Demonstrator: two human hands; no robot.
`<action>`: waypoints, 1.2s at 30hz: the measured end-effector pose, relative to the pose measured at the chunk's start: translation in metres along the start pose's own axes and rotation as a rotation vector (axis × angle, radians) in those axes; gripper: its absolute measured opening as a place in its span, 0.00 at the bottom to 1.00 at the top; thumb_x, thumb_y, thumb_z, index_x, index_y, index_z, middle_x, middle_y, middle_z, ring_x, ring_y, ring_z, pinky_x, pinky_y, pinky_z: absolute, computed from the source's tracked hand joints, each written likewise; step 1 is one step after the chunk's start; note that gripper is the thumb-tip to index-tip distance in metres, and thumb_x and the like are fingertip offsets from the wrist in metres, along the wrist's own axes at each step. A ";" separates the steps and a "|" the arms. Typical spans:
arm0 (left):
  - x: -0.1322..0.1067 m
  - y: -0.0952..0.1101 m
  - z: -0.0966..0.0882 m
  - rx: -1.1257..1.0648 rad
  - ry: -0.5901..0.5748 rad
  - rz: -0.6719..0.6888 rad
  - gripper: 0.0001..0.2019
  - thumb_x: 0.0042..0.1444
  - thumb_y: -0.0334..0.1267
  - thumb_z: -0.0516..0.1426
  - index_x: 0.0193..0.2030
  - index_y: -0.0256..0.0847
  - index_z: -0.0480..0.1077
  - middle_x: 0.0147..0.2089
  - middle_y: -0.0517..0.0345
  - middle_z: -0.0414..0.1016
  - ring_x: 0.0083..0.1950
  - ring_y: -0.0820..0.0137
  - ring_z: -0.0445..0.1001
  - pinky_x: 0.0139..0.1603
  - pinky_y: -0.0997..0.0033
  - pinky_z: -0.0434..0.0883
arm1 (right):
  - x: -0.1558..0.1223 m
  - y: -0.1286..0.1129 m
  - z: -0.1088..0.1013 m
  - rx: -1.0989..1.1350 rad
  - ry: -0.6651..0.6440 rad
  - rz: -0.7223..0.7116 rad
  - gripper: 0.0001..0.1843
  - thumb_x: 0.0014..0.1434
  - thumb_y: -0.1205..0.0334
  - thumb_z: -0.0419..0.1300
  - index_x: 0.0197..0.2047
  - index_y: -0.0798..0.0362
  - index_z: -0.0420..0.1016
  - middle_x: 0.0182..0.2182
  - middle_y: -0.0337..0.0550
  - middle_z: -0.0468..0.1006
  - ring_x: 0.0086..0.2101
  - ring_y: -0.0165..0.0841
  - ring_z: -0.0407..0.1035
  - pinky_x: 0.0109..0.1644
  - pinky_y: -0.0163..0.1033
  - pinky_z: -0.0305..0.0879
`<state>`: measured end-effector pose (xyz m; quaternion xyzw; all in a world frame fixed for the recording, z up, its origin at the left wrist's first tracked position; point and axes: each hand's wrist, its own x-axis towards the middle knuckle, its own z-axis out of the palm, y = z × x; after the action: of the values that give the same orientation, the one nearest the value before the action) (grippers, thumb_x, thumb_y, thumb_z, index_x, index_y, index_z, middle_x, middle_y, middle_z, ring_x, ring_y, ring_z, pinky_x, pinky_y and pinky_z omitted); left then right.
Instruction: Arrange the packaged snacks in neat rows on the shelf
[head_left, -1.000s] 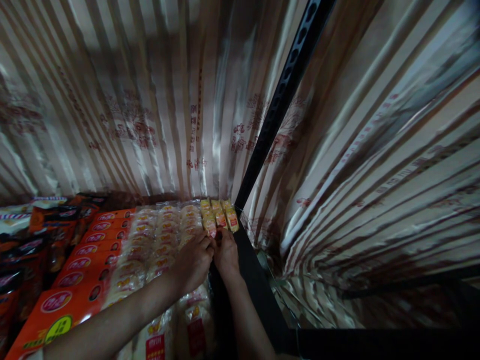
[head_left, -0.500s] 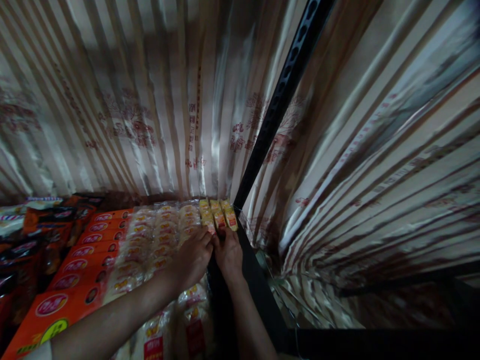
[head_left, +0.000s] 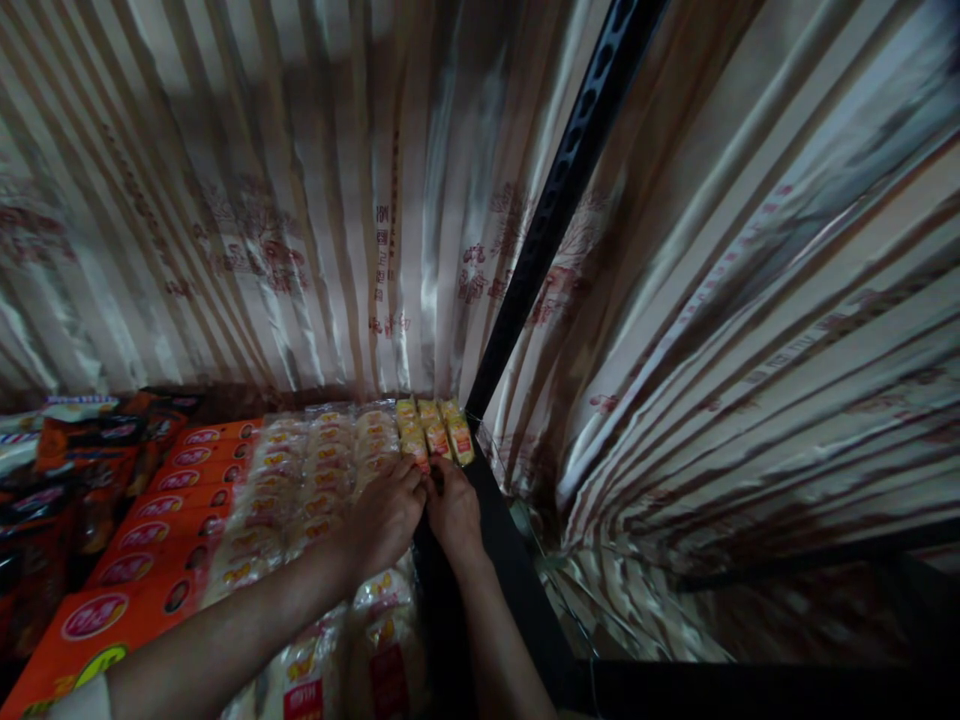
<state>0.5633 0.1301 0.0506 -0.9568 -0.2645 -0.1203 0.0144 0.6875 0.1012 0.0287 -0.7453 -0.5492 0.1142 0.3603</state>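
Observation:
Both my hands reach to the back right corner of a shelf. My left hand (head_left: pixel 384 517) and my right hand (head_left: pixel 452 510) sit side by side, fingers curled onto the near ends of several small yellow snack packets (head_left: pixel 435 436) standing in a row. The fingertips of both hands press on these packets. To the left of them lie rows of clear-wrapped snack packs (head_left: pixel 319 470), partly under my left forearm.
Orange boxes (head_left: pixel 165 520) fill the shelf further left, with dark red bags (head_left: pixel 52 500) beyond them. A black perforated shelf post (head_left: pixel 559 200) rises beside the packets. Striped shiny sheeting (head_left: pixel 300 200) covers the back and right side. A black shelf edge (head_left: pixel 525 590) runs along my right arm.
Almost nothing has moved; the view has drifted slightly and both hands stay on the yellow packets at the corner.

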 end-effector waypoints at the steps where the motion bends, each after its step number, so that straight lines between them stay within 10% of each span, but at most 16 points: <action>1: 0.000 0.000 -0.001 -0.008 -0.001 -0.004 0.13 0.56 0.28 0.49 0.45 0.31 0.71 0.50 0.42 0.72 0.58 0.59 0.64 0.63 0.55 0.59 | 0.000 0.000 0.000 -0.007 0.000 -0.012 0.16 0.57 0.70 0.53 0.48 0.55 0.72 0.40 0.49 0.78 0.38 0.34 0.73 0.44 0.36 0.66; 29: 0.004 0.003 -0.006 0.034 -0.044 -0.019 0.12 0.56 0.27 0.50 0.43 0.28 0.73 0.51 0.37 0.71 0.59 0.56 0.64 0.60 0.57 0.61 | 0.002 -0.001 -0.009 -0.064 0.095 0.101 0.14 0.56 0.68 0.54 0.46 0.55 0.71 0.42 0.50 0.74 0.32 0.34 0.72 0.38 0.38 0.67; 36: 0.003 0.000 0.003 0.042 -0.017 -0.002 0.14 0.56 0.28 0.50 0.46 0.26 0.71 0.54 0.36 0.70 0.61 0.54 0.63 0.62 0.54 0.59 | 0.005 0.001 -0.003 -0.051 0.072 0.032 0.19 0.57 0.69 0.53 0.52 0.56 0.72 0.51 0.53 0.71 0.46 0.38 0.70 0.50 0.40 0.66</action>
<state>0.5666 0.1314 0.0482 -0.9569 -0.2682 -0.1066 0.0322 0.6919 0.1037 0.0315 -0.7665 -0.5267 0.0790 0.3590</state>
